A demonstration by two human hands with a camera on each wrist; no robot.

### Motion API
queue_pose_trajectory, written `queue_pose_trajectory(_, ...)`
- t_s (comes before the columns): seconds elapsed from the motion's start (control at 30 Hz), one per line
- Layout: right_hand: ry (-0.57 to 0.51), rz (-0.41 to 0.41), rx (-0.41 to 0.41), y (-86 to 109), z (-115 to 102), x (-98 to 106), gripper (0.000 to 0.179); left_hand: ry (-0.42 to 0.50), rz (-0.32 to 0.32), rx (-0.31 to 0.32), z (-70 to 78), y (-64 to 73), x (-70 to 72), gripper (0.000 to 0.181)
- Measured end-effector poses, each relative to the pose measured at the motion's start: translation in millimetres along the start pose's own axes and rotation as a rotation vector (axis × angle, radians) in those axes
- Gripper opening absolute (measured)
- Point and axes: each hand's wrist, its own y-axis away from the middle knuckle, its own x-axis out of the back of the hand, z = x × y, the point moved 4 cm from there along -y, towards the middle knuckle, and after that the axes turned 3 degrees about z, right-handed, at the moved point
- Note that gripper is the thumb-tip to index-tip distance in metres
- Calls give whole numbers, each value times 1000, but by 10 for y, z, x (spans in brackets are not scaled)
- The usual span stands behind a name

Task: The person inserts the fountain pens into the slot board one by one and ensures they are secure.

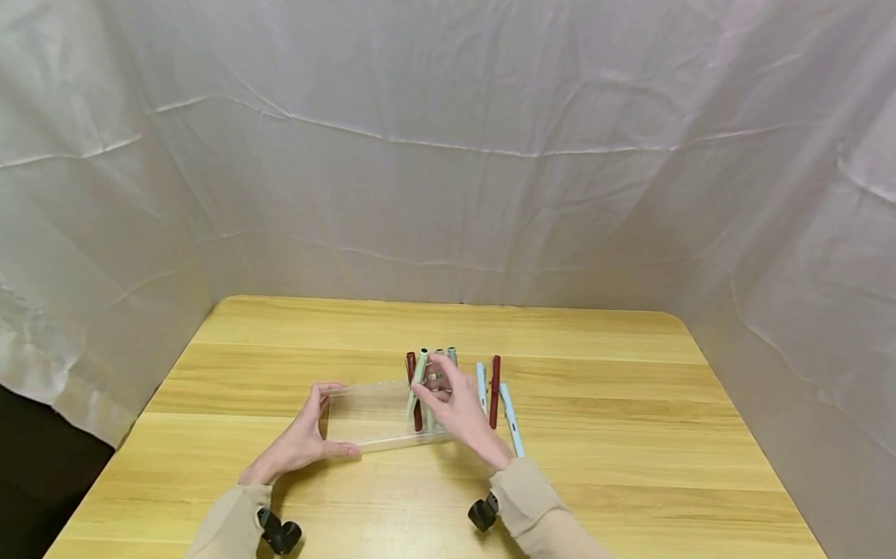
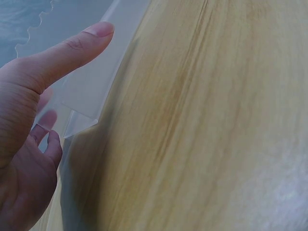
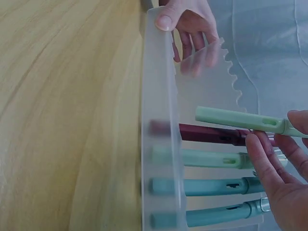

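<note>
1. Pen, light green (image 3: 231, 118) — up over the tray (image 1: 370, 414), tilted, pinched btwn thumb & fingers of your right hand (image 1: 453, 403). In the head view it crosses a dark red pen (image 3: 207, 133); can't tell if they touch.
2. Your left hand (image 1: 304, 436) grips the tray's left end, thumb on the near wall (image 3: 159, 72), fingers round to the far side.
3. In the tray w/ that dark red one: a second light green pen (image 3: 207, 158) & two teal pens (image 3: 207, 187), side by side.
4. To the right of your right hand: two light blue pens (image 1: 513, 420), w/ another dark red pen (image 1: 495, 390) btwn them. Tray's right end is hidden by your hand & wrist, so can't tell how close they are.
5. Pen handling: looks like smooth, stiff plastic — prob. light, a bit slippery, apt to roll. Mid-length, where you've got it, should balance best; a light pinch is prob. enough.
6. Tray handling: thin, clear plastic, prob. light & fairly stiff; might flex or crack if squeezed hard. Best held low by its end, spreading pressure, off the notched edge (image 3: 231, 79).
</note>
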Motion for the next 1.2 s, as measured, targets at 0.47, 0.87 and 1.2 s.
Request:
queue_pose_trajectory(0.47, 144, -31, 91, 25, -42, -95, 56, 8, 0, 11, -6, -7, 5, 105)
queue_pose_trajectory(0.87, 228, -50, 122, 34, -28, -169, 63, 18, 3, 21, -4, -3, 12, 106)
queue_pose_trajectory(1.2, 265, -77, 155, 29, -18, -188, 63, 19, 1, 12, 4, 0, 11, 105)
